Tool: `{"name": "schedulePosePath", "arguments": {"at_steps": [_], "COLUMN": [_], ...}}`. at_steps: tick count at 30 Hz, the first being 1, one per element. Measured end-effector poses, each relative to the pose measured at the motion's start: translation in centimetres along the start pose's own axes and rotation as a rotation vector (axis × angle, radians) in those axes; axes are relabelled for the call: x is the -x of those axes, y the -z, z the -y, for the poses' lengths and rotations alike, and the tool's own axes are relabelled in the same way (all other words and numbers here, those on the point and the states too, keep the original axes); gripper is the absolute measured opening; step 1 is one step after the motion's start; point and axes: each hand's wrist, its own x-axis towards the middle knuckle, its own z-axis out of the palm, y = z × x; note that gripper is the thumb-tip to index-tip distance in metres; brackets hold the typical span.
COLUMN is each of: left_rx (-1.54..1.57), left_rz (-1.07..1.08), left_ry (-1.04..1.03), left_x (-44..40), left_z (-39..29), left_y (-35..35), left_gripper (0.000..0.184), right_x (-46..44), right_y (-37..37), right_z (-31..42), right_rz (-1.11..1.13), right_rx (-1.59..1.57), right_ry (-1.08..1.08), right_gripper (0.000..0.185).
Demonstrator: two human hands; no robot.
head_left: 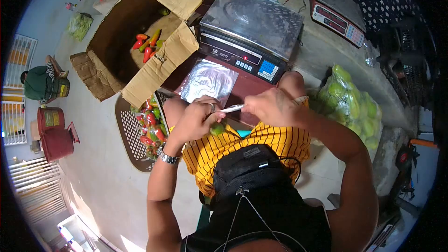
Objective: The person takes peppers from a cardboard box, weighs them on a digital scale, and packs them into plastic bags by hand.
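Note:
My left hand (200, 117), with a ring and a wristwatch, is closed on the gathered neck of a clear plastic bag (232, 108). My right hand (270, 107) pinches the other end of that twisted plastic, which is stretched between both hands. Something green (217, 129) shows just below my left fingers, apparently in the bag; most of it is hidden. A stack of flat clear plastic bags (210, 80) lies just beyond my hands, in front of a digital scale (252, 23) with a steel pan.
An open cardboard box (109, 32) holds several red and green peppers (148, 44). A perforated basket (128, 135) of bagged peppers (151, 126) stands at left. Bagged green produce (350, 100) sits at right, and a second scale (337, 11) beyond. Another person (42, 84) sits far left.

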Motion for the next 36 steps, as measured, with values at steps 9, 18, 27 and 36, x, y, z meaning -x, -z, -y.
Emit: {"name": "schedulePosePath", "arguments": {"at_steps": [9, 18, 27, 36], "left_rx": [0.598, 0.481, 0.726, 0.732], "left_rz": [-0.675, -0.487, -0.34, -0.334], "left_ry": [0.454, 0.432, 0.238, 0.098], "left_x": [-4.9, -5.1, -5.7, -7.1], "left_z": [-1.5, 1.9, -2.5, -3.2], "left_y": [1.7, 1.4, 2.2, 0.0], "left_gripper": [0.018, 0.016, 0.009, 0.01], "right_x": [-1.2, -0.9, -2.1, -0.6], "right_y": [-8.6, -4.2, -7.5, -14.2], "right_z": [3.5, -3.9, -1.1, -3.0], "right_rz": [-0.107, -0.253, -0.274, -0.265], "right_rx": [-1.865, -1.497, -1.697, -1.448], "right_ry": [-0.375, -0.314, -0.514, -0.262], "right_gripper": [0.026, 0.016, 0.015, 0.022]}}
